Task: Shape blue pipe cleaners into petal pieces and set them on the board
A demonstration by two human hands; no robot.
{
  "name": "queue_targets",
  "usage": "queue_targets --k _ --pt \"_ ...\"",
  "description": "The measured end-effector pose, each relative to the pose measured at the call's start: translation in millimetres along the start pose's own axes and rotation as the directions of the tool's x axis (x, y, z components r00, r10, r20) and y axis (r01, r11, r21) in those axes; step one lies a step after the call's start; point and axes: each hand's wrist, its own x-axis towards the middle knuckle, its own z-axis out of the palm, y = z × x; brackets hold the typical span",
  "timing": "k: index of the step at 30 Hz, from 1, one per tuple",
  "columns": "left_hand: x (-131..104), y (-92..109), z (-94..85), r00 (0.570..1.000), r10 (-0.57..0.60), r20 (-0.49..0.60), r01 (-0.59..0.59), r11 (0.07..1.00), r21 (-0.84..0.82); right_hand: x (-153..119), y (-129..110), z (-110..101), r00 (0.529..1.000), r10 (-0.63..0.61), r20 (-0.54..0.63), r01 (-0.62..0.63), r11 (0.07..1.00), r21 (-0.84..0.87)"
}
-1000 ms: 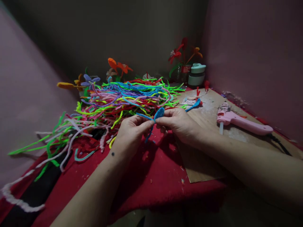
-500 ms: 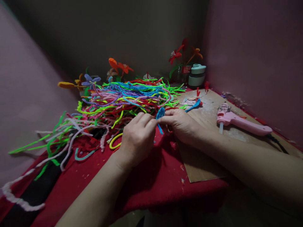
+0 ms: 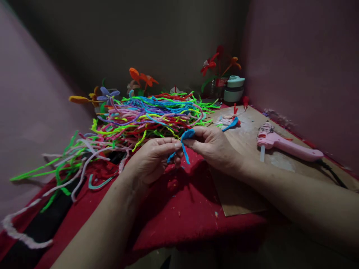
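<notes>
Between my two hands, above the red cloth (image 3: 179,213), is a blue pipe cleaner (image 3: 185,147) bent into a petal-like shape with loose ends hanging down. My left hand (image 3: 157,157) pinches it from the left, palm turned partly up, and a blue end shows under its fingers. The thumb and fingers of my right hand (image 3: 214,147) grip its upper part. A second blue pipe cleaner piece (image 3: 231,124) lies beyond my right hand on the brown board (image 3: 241,190). Just behind my hands is a heap of many-coloured pipe cleaners (image 3: 157,112).
A pink glue gun (image 3: 288,146) rests on the board at right, its cord trailing off. Behind stand a mint-lidded container (image 3: 233,89), red flowers (image 3: 209,66) and orange flowers (image 3: 146,79). A white fuzzy strand (image 3: 22,237) lies at left, near dark walls.
My left hand has rolled over, from back up to palm partly up, and moved slightly left. The blue piece has turned, and its hanging ends show more.
</notes>
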Motion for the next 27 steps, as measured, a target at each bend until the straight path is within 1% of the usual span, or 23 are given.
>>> queue_targets --k 4,7,9,10,11,12,13,14,15,16,17,18,19,20,21,22,23,24,25,26,27 --pt "1.1 -0.5 0.9 1.000 0.013 -0.019 -0.013 0.999 0.037 -1.6 0.8 0.4 0.995 -0.084 -0.045 0.075 0.980 -0.183" --pt "1.6 -1.6 3.7 0.997 0.050 -0.057 -0.043 0.992 0.118 -2.4 -1.9 0.1 0.992 -0.115 -0.048 0.097 0.954 -0.283" --pt "0.1 -2.1 7.9 0.989 0.109 -0.102 -0.080 0.964 0.253 -3.1 -4.1 0.2 0.993 -0.105 -0.050 0.084 0.948 -0.308" --pt "-1.1 -2.5 10.6 0.980 0.156 -0.126 -0.103 0.930 0.353 -3.5 -4.9 0.3 0.994 -0.092 -0.053 0.072 0.948 -0.309" --pt "-2.4 -3.0 13.5 0.964 0.224 -0.147 -0.130 0.870 0.475 -4.0 -5.6 0.6 0.996 -0.072 -0.055 0.052 0.952 -0.303" --pt "-3.7 -3.8 16.3 0.936 0.317 -0.150 -0.163 0.773 0.613 -4.5 -6.0 1.0 0.997 -0.046 -0.057 0.028 0.957 -0.287" --pt "-4.7 -5.0 19.0 0.894 0.431 -0.124 -0.197 0.626 0.754 -5.0 -6.1 1.6 0.998 -0.013 -0.061 -0.003 0.965 -0.261" --pt "-5.4 -6.4 21.3 0.834 0.549 -0.059 -0.218 0.425 0.879 -5.4 -6.1 2.4 0.997 0.027 -0.068 -0.042 0.974 -0.224" --pt "-5.7 -8.1 23.3 0.764 0.643 0.047 -0.213 0.183 0.960 -5.8 -5.9 3.4 0.994 0.079 -0.079 -0.092 0.981 -0.172" --pt "-5.8 -9.7 24.8 0.696 0.695 0.177 -0.186 -0.064 0.981 -6.0 -5.6 4.4 0.986 0.145 -0.087 -0.153 0.983 -0.102" --pt "-5.7 -11.4 26.1 0.643 0.705 0.301 -0.142 -0.277 0.950 -6.1 -5.2 5.4 0.970 0.223 -0.091 -0.226 0.974 -0.014" --pt "-5.5 -12.8 27.1 0.607 0.687 0.400 -0.100 -0.434 0.895 -5.9 -4.9 6.4 0.948 0.309 -0.082 -0.302 0.949 0.089" --pt "-5.4 -14.0 28.0 0.584 0.664 0.467 -0.066 -0.535 0.842 -5.6 -4.6 7.1 0.919 0.389 -0.060 -0.371 0.908 0.194" --pt "-5.4 -14.8 28.6 0.568 0.647 0.508 -0.048 -0.590 0.806 -5.1 -4.5 7.5 0.893 0.449 -0.027 -0.423 0.859 0.287" --pt "-5.3 -15.3 29.0 0.556 0.643 0.526 -0.040 -0.611 0.790 -4.4 -4.5 7.6 0.875 0.484 0.007 -0.454 0.815 0.358" --pt "-5.4 -15.4 29.1 0.548 0.653 0.523 -0.038 -0.605 0.795 -3.5 -4.7 7.2 0.867 0.498 0.032 -0.468 0.789 0.397" --pt "-5.4 -14.8 28.9 0.547 0.673 0.498 -0.044 -0.570 0.820 -2.6 -5.1 6.4 0.869 0.493 0.043 -0.467 0.788 0.402" --pt "-5.4 -13.7 28.1 0.551 0.703 0.450 -0.066 -0.501 0.863 -1.6 -5.6 5.2 0.879 0.475 0.043 -0.453 0.805 0.383" --pt "-5.3 -11.9 26.8 0.566 0.734 0.374 -0.107 -0.385 0.917 -0.6 -6.1 3.7 0.889 0.457 0.034 -0.439 0.827 0.352" --pt "-5.1 -9.5 24.7 0.605 0.748 0.273 -0.165 -0.217 0.962 0.3 -6.5 1.9 0.895 0.446 0.027 -0.430 0.845 0.318" --pt "-4.7 -6.8 21.8 0.665 0.730 0.157 -0.224 -0.006 0.975 1.0 -6.9 0.1 0.899 0.437 0.030 -0.427 0.856 0.291"
